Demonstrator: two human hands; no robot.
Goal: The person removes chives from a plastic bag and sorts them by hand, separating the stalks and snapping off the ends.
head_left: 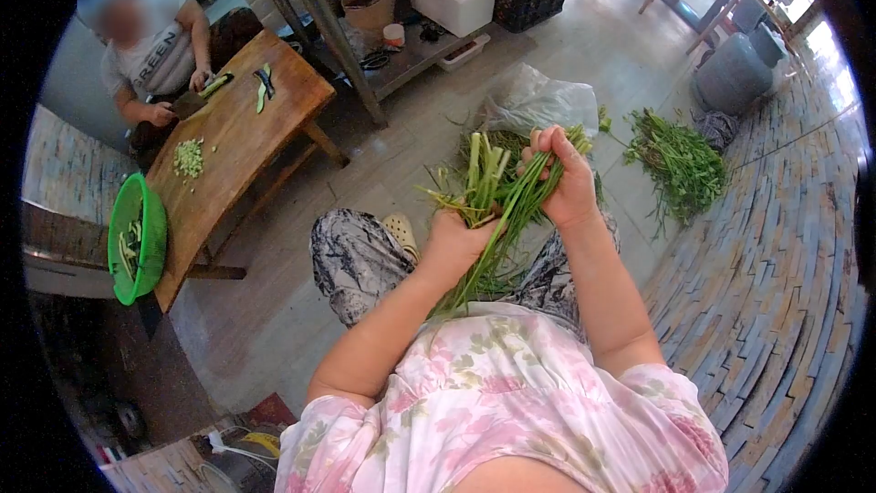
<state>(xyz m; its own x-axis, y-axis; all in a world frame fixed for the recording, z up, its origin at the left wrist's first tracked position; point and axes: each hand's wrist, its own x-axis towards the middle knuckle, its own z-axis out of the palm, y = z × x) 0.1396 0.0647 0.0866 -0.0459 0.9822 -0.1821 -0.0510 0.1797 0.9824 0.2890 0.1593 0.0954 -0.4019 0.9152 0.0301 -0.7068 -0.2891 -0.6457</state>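
Note:
My left hand (464,245) is closed around a bunch of leafy greens (488,173), with thick pale cut stalks standing up out of the fist. Higher and to the right, my right hand (568,181) pinches the upper ends of long thin green stems (525,201). These stems slant down past my left hand toward my lap. Just beyond both hands lies a clear plastic bag (546,99), with more greens at its near side. A loose heap of leafy greens (677,164) rests on the floor to the right.
At the left, a co-worker (160,50) cuts a green vegetable with a cleaver on a wooden table (265,128). Chopped pieces (189,158) lie there beside a green basket (155,242). A gas cylinder (739,73) stands far right. A white box (447,0) and black crate (538,5) sit behind.

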